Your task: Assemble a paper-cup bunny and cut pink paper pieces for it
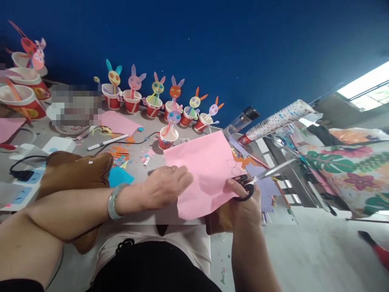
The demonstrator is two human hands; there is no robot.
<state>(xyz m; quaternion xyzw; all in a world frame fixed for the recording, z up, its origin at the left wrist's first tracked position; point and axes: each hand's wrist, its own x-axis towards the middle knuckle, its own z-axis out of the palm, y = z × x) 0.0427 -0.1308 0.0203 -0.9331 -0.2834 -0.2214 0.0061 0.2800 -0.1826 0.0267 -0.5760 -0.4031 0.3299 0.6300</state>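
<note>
Perhaps the pink paper point(200, 174) could crease if the right fingers point(235, 187), gripping scissors point(264, 174) aimed toward two o'clock, press it; whether left fingers point(182, 177) hold it is unclear.

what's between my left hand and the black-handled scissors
In the head view, a pink paper sheet spans the stretch between your left hand and the scissors.

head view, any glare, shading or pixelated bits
Head view: the slanted bright window at upper right is largely washed out; head view: soft shading shows creases low on the pink paper sheet; head view: square pixelation hides part of the round white bowl at left.
</note>
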